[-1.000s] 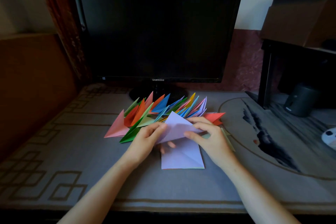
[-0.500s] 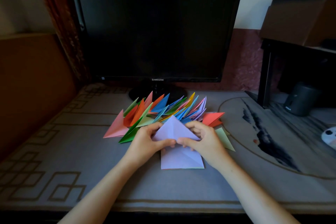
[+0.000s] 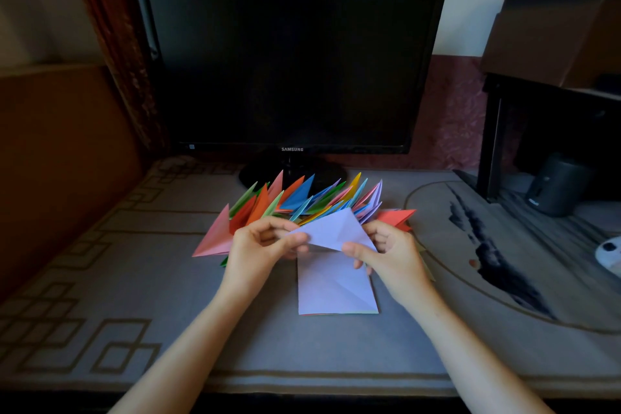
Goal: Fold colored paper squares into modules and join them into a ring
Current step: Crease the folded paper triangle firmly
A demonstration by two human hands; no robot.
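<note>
The left hand (image 3: 258,249) and right hand (image 3: 389,255) pinch the sheet (image 3: 336,228), which hides their fingertips. Beyond the fingers, the modules' (image 3: 302,195) near ends are covered; below the thumbs, the stack's (image 3: 332,286) far edge. Both forearms leave the bottom edge.

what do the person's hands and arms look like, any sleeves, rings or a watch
The left hand and right hand are bare, with no gloves. No ring, watch or bracelet shows on either. The left forearm and right forearm are uncovered down to the picture's bottom edge, so no sleeve is in view.
</note>
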